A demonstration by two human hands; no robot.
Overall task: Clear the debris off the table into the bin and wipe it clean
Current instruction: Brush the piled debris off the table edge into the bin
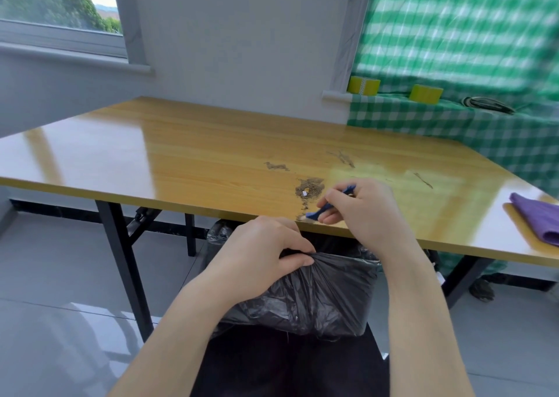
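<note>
A wooden table [187, 154] carries a patch of fine grey-brown debris [311, 188] near its front edge, with thinner streaks of dirt [276, 166] further back. My right hand [361, 207] grips a small blue brush [317, 213] whose tip touches the table edge beside the debris. Below the edge stands a bin lined with a black plastic bag [317, 294]. My left hand [263, 251] grips the rim of the black bag and holds it up against the table edge. A folded purple cloth [537, 219] lies on the table at the right.
A green checked cloth [453, 48] hangs at the back right and covers a ledge with two yellow tape rolls [363, 85] and a coiled cable [487, 104]. Black table legs [127, 260] stand left of the bin. A window [57, 6] is at the upper left.
</note>
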